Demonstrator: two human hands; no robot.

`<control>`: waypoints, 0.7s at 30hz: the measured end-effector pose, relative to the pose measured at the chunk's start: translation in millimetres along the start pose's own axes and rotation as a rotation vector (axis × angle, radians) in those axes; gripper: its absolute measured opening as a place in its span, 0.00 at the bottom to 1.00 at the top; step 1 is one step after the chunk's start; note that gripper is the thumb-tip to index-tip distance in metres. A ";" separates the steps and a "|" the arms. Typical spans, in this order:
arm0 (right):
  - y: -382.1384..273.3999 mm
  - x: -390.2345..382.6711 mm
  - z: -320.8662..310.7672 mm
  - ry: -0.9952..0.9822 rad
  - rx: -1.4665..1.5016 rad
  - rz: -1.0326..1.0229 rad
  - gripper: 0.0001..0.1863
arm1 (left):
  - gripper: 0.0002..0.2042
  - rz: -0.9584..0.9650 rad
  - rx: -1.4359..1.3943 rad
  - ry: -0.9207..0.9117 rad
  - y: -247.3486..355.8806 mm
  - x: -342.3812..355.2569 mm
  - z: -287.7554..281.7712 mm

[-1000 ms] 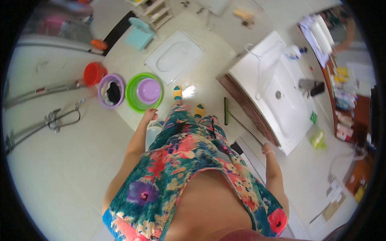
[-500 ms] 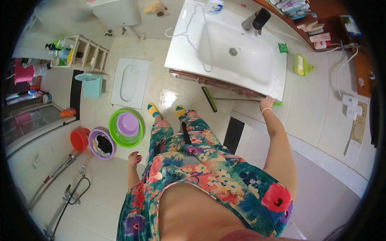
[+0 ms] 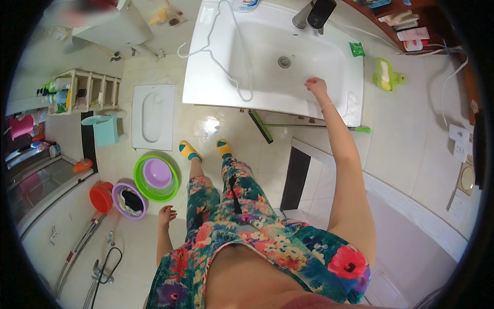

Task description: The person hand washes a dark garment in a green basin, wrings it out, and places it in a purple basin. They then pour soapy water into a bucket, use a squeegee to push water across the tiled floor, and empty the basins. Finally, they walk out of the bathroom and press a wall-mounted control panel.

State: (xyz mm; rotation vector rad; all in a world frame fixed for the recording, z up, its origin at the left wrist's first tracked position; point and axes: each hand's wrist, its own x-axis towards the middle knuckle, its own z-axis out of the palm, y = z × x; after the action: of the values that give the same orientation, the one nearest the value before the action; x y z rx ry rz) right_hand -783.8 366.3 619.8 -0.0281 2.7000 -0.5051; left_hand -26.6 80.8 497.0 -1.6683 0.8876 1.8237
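My right hand [image 3: 316, 86] is over the basin of the white sink [image 3: 339, 110], fingers loosely bent and nothing visible in them. Below it, a floor squeegee or broom leans by the cabinet; its green head [image 3: 261, 127] is on the floor and its green grip [image 3: 363, 130] sticks out past the sink's right corner. By my left side hangs my left hand [image 3: 166, 215], empty with its fingers apart, nearest to a purple basin [image 3: 118, 205] of dark and white cloth. A white wire hanger [image 3: 216, 56] lies across the sink's left rim.
A green basin [image 3: 139, 188] holds a smaller purple basin [image 3: 157, 173], near a red bucket [image 3: 101, 198]. A squat toilet [image 3: 165, 116] is set in the floor beside a light-blue bin [image 3: 107, 131]. A faucet [image 3: 303, 17] and green soap dish [image 3: 383, 72] are by the sink.
My right hand has let go of the squeegee or broom handle and moved left over the basin. The view has shifted right, and my left hand still hangs at my side.
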 end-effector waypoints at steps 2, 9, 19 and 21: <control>16.8 44.9 14.4 0.118 -0.093 -0.040 0.11 | 0.11 -0.004 0.001 -0.021 -0.2 -3.1 -6.3; -1.8 116.2 51.4 0.220 -0.186 0.009 0.12 | 0.11 -0.144 0.015 0.061 -41.6 -14.3 -23.5; -17.0 126.4 60.6 0.341 -0.299 0.039 0.09 | 0.11 -0.209 0.009 0.044 -61.0 -8.4 -27.9; -8.9 128.9 57.6 0.341 -0.332 0.039 0.08 | 0.12 -0.201 0.022 0.034 -50.6 -0.8 -24.6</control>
State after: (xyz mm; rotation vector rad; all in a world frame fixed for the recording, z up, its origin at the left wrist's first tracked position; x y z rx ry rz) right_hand -881.2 326.6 525.3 0.0220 3.0816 -0.0446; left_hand 27.3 95.6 490.6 -1.7135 0.7222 1.6494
